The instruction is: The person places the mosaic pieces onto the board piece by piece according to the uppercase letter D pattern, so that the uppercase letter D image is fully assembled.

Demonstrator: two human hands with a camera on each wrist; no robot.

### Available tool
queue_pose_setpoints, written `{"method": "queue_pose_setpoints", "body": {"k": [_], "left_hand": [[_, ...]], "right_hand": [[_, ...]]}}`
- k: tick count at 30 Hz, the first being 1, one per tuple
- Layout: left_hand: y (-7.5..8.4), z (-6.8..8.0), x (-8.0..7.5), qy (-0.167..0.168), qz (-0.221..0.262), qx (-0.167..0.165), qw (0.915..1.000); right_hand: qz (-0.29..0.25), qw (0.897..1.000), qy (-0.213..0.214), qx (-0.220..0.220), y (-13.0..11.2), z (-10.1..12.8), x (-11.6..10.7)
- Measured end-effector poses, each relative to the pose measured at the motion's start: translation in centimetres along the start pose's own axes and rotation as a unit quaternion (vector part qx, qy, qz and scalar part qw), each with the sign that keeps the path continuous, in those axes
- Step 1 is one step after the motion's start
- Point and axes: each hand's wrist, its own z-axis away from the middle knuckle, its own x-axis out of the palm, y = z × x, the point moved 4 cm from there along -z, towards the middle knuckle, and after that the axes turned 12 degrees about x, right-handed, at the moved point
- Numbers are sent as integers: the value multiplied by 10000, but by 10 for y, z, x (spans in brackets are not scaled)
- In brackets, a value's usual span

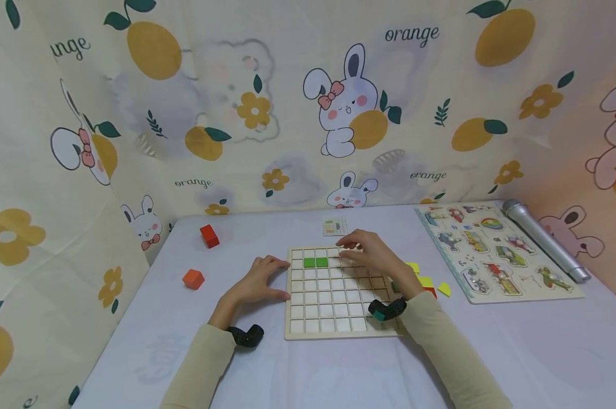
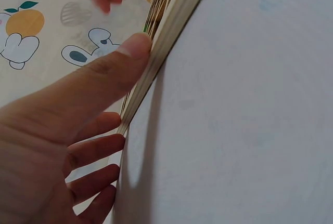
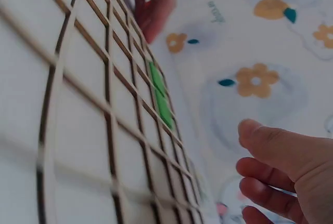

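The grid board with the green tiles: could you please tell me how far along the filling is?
Done: two green tiles sit in the wooden grid board. In hand: the right hand reaches over its top row while the left hand steadies the left edge. Left: nearly every cell is empty; yellow pieces wait beside it.

Pale matt wooden grid board [image 1: 338, 295] on smooth cloth [image 1: 491, 352].

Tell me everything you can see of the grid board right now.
The grid board is a square, light wooden tray split by thin slats into rows of small square cells. It lies flat on the table. Two green tiles sit side by side in the second row from the far edge; the other visible cells look empty. The left hand touches its left edge, thumb against the rim. The right hand is over its far right cells.
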Motion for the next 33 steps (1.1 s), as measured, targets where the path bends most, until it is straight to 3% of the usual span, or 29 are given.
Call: {"method": "queue_pose_setpoints", "body": {"k": [4, 12, 17, 26, 33], "left_hand": [[0, -1, 0, 29, -6, 2, 10000], [-1, -2, 1, 44, 26, 57, 10000], [-1, -1, 1, 38, 25, 67, 10000], [-2, -1, 1, 30, -9, 85, 10000], [-1, -1, 0, 35, 31, 100, 9999]], "right_hand": [[241, 9995, 205, 17, 11, 18, -23], [763, 9940, 489, 615, 44, 46, -56], [969, 9885, 382, 1097, 61, 55, -68], [943, 9595, -212, 2644, 82, 66, -74], [1215, 9443, -442, 3027, 89, 69, -74]]}}
